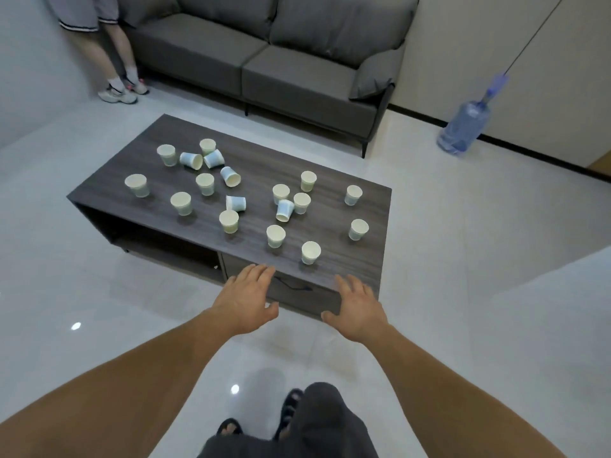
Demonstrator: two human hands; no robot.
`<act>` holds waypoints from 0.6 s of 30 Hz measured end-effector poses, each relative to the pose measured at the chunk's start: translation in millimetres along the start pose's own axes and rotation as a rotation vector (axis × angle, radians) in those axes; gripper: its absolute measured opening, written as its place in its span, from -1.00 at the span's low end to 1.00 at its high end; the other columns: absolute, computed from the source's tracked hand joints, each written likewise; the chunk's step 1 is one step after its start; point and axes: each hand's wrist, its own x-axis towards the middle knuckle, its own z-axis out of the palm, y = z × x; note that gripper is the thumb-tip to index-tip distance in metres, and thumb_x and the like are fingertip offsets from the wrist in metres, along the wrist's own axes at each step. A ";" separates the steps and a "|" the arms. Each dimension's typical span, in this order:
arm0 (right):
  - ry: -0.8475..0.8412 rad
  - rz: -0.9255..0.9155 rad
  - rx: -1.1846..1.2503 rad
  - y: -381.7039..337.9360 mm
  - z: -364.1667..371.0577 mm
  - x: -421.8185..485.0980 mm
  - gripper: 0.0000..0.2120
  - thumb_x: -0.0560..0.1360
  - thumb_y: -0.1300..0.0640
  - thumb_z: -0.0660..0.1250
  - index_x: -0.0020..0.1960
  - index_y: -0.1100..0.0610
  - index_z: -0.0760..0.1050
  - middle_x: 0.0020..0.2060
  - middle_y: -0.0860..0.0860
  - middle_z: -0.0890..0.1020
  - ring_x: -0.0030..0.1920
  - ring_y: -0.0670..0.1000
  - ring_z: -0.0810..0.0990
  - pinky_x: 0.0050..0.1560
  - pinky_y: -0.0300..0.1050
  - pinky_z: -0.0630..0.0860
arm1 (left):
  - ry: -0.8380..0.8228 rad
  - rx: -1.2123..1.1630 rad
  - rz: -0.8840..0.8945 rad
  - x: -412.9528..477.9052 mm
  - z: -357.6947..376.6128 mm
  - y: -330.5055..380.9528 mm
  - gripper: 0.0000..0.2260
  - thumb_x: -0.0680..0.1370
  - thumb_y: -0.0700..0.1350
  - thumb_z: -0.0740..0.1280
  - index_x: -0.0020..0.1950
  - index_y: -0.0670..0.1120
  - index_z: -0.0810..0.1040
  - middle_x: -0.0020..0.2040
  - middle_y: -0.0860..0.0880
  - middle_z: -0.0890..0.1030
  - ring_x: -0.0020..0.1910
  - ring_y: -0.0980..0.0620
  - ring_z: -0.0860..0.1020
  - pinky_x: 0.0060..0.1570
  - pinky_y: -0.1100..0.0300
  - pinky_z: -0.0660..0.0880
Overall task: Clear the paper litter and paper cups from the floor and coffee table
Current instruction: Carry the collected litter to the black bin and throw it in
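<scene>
Several white and pale-blue paper cups are scattered over the dark wood coffee table (pixel 334 269). Most stand upright, such as the nearest cup (pixel 310 252) and another cup (pixel 275 236); a few lie on their sides, like the tipped cup (pixel 235 203). My left hand (pixel 246 300) and my right hand (pixel 358 309) are stretched out palm down in front of the table's near edge, fingers spread and relaxed, holding nothing. Neither hand touches a cup. No paper litter shows on the floor.
A grey sofa (pixel 264 57) stands behind the table. Another person's legs (pixel 115 61) are at the back left by the wall. A blue water jug (pixel 464 128) sits on the floor at the right. The tiled floor is glossy.
</scene>
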 end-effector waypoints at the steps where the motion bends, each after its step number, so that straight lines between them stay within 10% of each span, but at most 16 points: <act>1: -0.008 0.006 0.007 -1.0 -1.8 19.0 -0.15 0.48 -0.29 0.27 0.59 -0.07 -0.10 0.58 0.03 0.00 0.54 0.15 0.03 0.46 0.16 0.22 | -0.014 -0.009 0.003 15.1 0.1 -5.3 -0.30 0.52 0.19 0.22 0.56 -0.01 0.01 0.55 0.00 0.11 0.53 0.00 0.05 0.47 -0.03 0.13; 18: -0.182 0.032 0.009 1.0 49.8 338.5 -0.15 0.40 -0.16 0.38 0.54 -0.09 0.01 0.48 0.03 0.11 0.40 0.21 0.23 0.23 0.15 0.43 | -0.203 -0.305 -0.168 259.6 92.1 -75.9 -0.25 0.47 0.12 0.35 0.55 -0.03 0.07 0.49 -0.04 0.23 0.44 -0.03 0.21 0.38 0.07 0.29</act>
